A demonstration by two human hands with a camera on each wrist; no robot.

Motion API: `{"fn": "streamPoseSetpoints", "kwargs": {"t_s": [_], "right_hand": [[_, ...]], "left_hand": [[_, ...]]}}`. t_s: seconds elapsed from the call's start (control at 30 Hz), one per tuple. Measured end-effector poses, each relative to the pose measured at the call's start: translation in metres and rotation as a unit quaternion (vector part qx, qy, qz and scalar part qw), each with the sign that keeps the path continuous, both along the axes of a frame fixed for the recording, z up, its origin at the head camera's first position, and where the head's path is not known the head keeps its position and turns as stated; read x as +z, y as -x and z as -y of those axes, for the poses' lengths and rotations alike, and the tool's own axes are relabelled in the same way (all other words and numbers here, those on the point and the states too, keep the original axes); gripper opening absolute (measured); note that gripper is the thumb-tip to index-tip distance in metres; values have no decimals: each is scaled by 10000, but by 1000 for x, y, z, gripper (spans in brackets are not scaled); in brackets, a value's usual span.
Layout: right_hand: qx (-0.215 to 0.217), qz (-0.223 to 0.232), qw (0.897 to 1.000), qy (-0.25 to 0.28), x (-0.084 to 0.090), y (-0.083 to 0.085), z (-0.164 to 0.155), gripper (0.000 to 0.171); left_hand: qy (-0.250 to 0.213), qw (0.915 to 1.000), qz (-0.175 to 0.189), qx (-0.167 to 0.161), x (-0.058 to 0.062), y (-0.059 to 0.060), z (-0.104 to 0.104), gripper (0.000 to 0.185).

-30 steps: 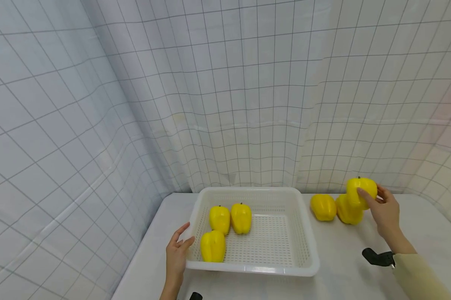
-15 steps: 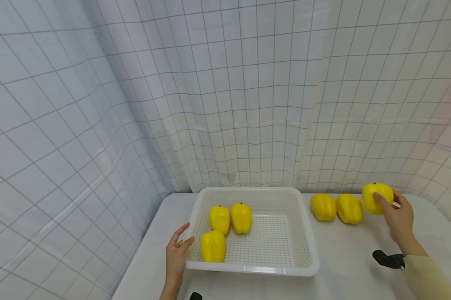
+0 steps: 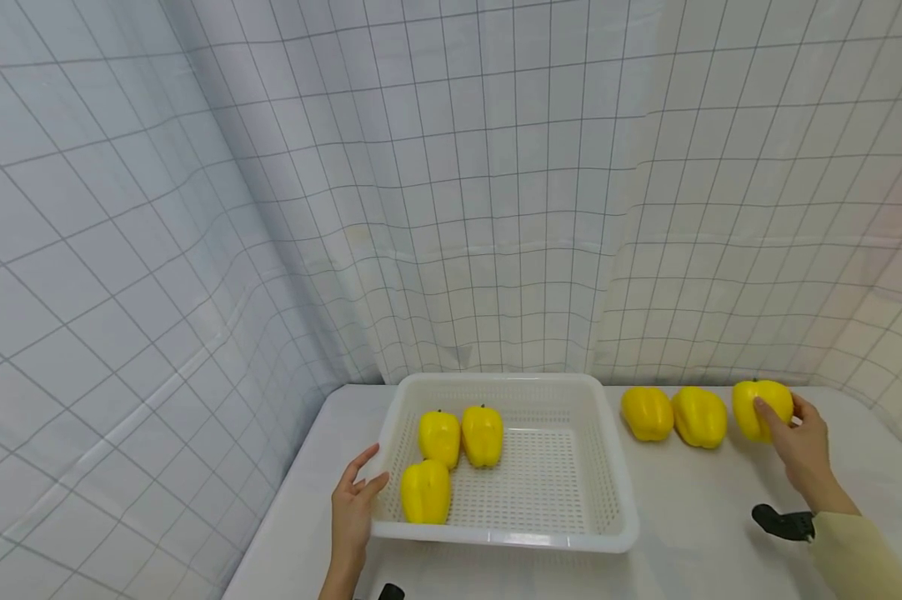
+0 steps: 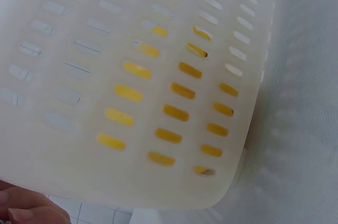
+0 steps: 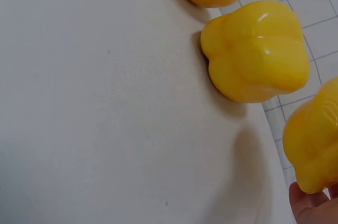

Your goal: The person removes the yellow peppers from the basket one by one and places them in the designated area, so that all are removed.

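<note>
Head view: left hand (image 3: pixel 351 515) resting flat, fingers straight, against white basket (image 3: pixel 614 492) holding three peppers (image 3: pixel 439 437). Three more sitting along white tabletop (image 3: pixel 691 517) far edge; right hand (image 3: pixel 799 446) gripping the rightmost pepper (image 3: pixel 759 407). Gridded curtain (image 3: pixel 451 192) hanging behind.

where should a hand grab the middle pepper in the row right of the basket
Around its broad lobed body, probably from above. The middle pepper stands on the table with neighbours close on both sides, the left pepper and the one the right hand holds, so fingers fit front and back.
</note>
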State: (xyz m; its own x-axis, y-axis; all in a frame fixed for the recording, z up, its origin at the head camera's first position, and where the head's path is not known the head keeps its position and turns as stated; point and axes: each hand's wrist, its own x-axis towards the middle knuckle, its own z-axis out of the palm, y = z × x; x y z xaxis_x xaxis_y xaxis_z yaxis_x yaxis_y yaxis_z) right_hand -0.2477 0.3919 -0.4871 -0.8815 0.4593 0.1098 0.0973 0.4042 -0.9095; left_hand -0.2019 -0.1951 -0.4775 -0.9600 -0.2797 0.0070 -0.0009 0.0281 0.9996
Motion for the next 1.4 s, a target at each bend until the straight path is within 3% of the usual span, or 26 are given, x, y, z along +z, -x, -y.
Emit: {"fn": "streamPoseSetpoints", "kwargs": {"t_s": [0.43, 1.4], "right_hand": [[66, 687, 9968, 393, -6, 6, -1, 85], [600, 1232, 9882, 690, -7, 8, -12, 98]], "left_hand": [[150, 9999, 10, 55, -1, 2, 2, 43], [-36, 9999, 127, -1, 2, 1, 0, 47]]}}
